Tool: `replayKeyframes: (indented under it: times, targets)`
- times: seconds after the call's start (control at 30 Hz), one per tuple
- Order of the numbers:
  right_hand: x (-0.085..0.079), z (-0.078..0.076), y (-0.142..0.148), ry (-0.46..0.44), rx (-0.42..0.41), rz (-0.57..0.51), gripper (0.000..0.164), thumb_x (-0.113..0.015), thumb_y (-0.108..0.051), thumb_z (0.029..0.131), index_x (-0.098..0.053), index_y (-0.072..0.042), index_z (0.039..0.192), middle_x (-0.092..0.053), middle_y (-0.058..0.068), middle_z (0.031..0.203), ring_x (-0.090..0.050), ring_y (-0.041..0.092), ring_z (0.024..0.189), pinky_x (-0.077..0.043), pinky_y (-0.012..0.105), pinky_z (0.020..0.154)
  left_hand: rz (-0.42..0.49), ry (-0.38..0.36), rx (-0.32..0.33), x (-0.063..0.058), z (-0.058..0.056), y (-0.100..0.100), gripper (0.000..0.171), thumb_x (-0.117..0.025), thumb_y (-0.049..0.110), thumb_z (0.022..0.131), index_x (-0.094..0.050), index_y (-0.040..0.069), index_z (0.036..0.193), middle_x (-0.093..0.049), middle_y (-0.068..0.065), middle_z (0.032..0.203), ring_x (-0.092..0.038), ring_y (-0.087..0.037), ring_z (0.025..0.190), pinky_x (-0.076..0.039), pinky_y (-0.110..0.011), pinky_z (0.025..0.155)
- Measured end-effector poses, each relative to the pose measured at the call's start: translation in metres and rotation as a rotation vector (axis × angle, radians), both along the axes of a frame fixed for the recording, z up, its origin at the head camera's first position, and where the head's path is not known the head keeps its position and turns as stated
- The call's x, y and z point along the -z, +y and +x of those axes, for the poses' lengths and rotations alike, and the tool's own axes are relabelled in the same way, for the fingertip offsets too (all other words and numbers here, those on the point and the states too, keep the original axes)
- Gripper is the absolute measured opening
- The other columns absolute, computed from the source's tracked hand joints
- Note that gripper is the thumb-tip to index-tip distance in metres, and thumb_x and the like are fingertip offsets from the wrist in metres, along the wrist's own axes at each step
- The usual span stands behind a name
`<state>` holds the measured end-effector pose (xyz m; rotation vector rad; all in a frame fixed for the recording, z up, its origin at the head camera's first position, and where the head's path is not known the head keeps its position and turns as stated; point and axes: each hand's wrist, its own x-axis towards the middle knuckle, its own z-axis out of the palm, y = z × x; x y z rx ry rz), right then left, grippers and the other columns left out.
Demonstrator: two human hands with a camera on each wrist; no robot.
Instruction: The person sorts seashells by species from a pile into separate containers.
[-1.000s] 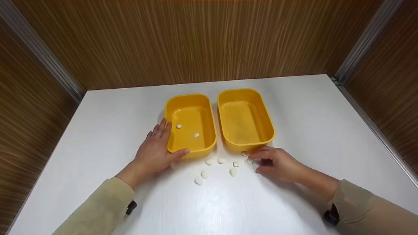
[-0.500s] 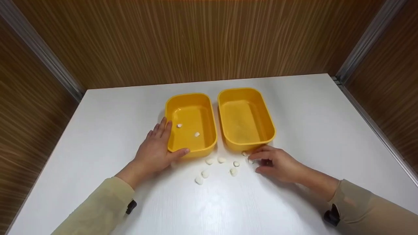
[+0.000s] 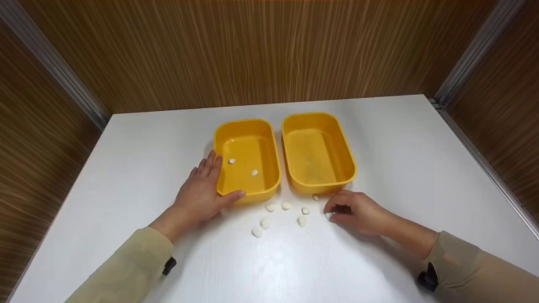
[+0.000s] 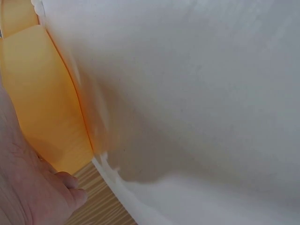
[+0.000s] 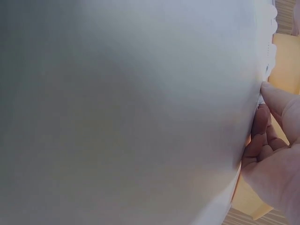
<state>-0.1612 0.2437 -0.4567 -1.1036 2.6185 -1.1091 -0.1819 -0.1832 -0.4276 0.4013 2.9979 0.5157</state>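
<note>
A white table point(image 3: 379, 139) fills the space between wood-grain walls point(image 3: 252, 50), and both forearms lie across its near part in beige sleeves point(image 3: 126, 269).

Two yellow tubs stand side by side, close but with a narrow gap. The left tub point(image 3: 269, 143) has the left hand point(image 3: 200, 191) against its near left corner: the fingers point(image 3: 210, 162) lie straight and together along the outer left wall, while the thumb point(image 3: 233, 195) reaches across the front wall just below the rim. So the hand braces the corner between thumb and fingers, flat rather than curled round it. Two white pebbles point(image 3: 254, 172) lie on the floor of this tub, just past the fingertips on the inner side of the wall. The right tub point(image 3: 347, 158) stands beyond the right hand's knuckles and is not touched by it.

The right hand point(image 3: 358, 212) rests on the table in front of that tub, its fingers curled inward with thumb and forefinger tips closed on one small white pebble point(image 3: 329, 215). Whether the pebble is off the table I cannot tell.

More loose pebbles point(image 3: 301, 220) lie scattered between the two thumbs, one of them point(image 3: 315, 197) just beyond the right forefinger, near the tub's front wall.
</note>
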Motion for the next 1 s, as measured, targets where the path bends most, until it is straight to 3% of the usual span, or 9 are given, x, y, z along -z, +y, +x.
replayKeyframes:
  times: [0.27, 0.63, 0.8, 1.0]
  targets:
    - [-0.001, 0.000, -0.001, -0.035, 0.009, -0.002, 0.017, -0.081, -0.001, 0.092, -0.073, -0.011, 0.104, -0.065, -0.001, 0.097, -0.061, 0.021, 0.087, -0.053, 0.026, 0.075, -0.010, -0.001, 0.001, 0.001, -0.001, 0.000, 0.127, -0.040, 0.094, 0.087, -0.006, 0.004, 0.170, 0.003, -0.013, 0.178, -0.012, -0.040, 0.162, -0.011, -0.056, 0.130]
    - [-0.005, 0.001, -0.002, -0.099, 0.033, 0.040, 0.016, -0.083, -0.005, 0.092, -0.072, -0.015, 0.100, -0.064, -0.012, 0.085, -0.058, 0.009, 0.079, -0.051, 0.022, 0.071, -0.016, -0.009, -0.007, 0.000, -0.001, 0.001, 0.126, -0.040, 0.094, 0.087, -0.005, 0.006, 0.171, 0.004, -0.012, 0.178, -0.013, -0.040, 0.162, -0.011, -0.054, 0.130]
    - [-0.007, 0.001, -0.001, -0.088, 0.021, 0.064, 0.015, -0.085, -0.008, 0.091, -0.076, -0.015, 0.101, -0.067, -0.012, 0.086, -0.059, 0.007, 0.078, -0.053, 0.021, 0.071, -0.013, -0.009, -0.001, -0.001, 0.000, 0.001, 0.127, -0.041, 0.094, 0.088, -0.006, 0.005, 0.170, 0.004, -0.013, 0.178, -0.012, -0.041, 0.162, -0.010, -0.056, 0.130]
    - [-0.011, 0.003, 0.002, -0.046, -0.014, 0.070, 0.020, -0.081, 0.000, 0.092, -0.080, -0.013, 0.107, -0.076, -0.006, 0.096, -0.062, 0.006, 0.080, -0.057, 0.021, 0.074, -0.012, -0.003, 0.003, -0.001, 0.001, 0.000, 0.125, -0.042, 0.093, 0.088, -0.006, 0.005, 0.170, 0.003, -0.014, 0.178, -0.011, -0.041, 0.162, -0.011, -0.055, 0.130]
